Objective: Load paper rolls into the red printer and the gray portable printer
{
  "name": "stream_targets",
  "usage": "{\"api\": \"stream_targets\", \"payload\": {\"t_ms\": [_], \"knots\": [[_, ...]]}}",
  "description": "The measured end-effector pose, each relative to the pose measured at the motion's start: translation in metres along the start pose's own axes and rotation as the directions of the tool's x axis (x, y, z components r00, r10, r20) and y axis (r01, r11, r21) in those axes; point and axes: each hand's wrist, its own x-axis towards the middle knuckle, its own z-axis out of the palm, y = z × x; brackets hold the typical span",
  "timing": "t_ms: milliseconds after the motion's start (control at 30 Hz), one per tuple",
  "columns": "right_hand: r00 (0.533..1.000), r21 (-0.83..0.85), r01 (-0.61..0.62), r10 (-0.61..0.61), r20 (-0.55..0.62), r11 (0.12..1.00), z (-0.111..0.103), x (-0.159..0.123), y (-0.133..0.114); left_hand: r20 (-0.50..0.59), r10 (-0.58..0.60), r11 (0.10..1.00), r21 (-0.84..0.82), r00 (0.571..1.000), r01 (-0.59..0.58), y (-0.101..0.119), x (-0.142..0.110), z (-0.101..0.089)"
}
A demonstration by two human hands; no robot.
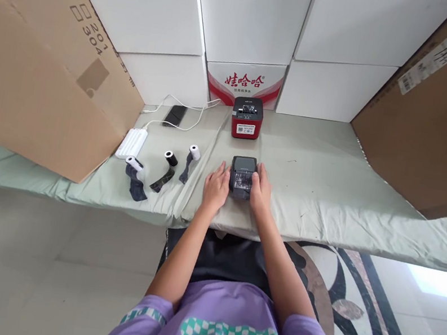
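Note:
A small black portable printer (242, 177) sits on the cloth-covered table, close to its front edge. Flat on the cloth at its left side lies my left hand (216, 187), fingers stretched forward and the thumb side against the casing. My right hand (261, 190) grips the opposite side, its thumb over the top edge and its fingers along the wall. Behind stands a red and black box-shaped printer (247, 119) with a label on its front. To the left lie small rolls with dark strips hanging out: a white roll (194, 152), a black-ended roll (170, 158) and another white roll (134, 163).
A white power bank (132, 143) with a white cable and a dark phone (174, 116) lie at the left. Large cardboard panels (52, 64) (439, 129) flank the table. White boxes (252, 18) line the back. The table's front edge runs just before my body.

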Motion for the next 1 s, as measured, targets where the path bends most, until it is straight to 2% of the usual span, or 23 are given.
{"api": "stream_targets", "payload": {"t_ms": [133, 267, 533, 667, 733, 800, 900, 1000], "knots": [[0.991, -0.042, 0.123, -0.125, -0.047, 0.992, -0.001, -0.009, -0.002, 0.041, 0.045, 0.975, 0.216, 0.998, -0.053, 0.001, -0.001, -0.002], [0.986, -0.015, 0.165, -0.166, -0.027, 0.986, -0.001, 0.009, -0.006, 0.087, 0.023, 0.925, 0.377, 0.996, -0.054, 0.003, 0.000, -0.004], [0.987, -0.009, 0.126, -0.124, 0.104, 0.992, -0.003, 0.064, -0.014, 0.075, 0.019, 0.920, 0.389, 0.997, -0.047, 0.004, 0.000, -0.004], [0.976, -0.170, 0.120, -0.085, 0.199, 0.978, -0.007, 0.071, -0.018, 0.074, 0.032, 0.919, 0.390, 0.997, -0.058, 0.004, 0.000, -0.003], [0.969, -0.342, 0.177, -0.103, 0.224, 0.923, -0.010, 0.071, -0.023, 0.070, 0.037, 0.921, 0.384, 0.997, -0.061, 0.005, 0.000, -0.003], [0.966, -0.537, 0.204, -0.080, 0.246, 0.819, -0.013, 0.072, -0.031, 0.070, 0.035, 0.924, 0.378, 0.997, -0.059, 0.005, 0.000, -0.004], [0.949, -0.734, 0.179, 0.080, 0.304, 0.655, -0.013, 0.076, -0.048, 0.078, 0.021, 0.926, 0.373, 0.997, -0.049, 0.007, 0.001, -0.004], [0.910, -0.811, 0.175, 0.223, 0.350, 0.559, -0.008, 0.082, -0.064, 0.078, 0.020, 0.925, 0.376, 0.997, -0.048, 0.007, 0.001, -0.004]]}}
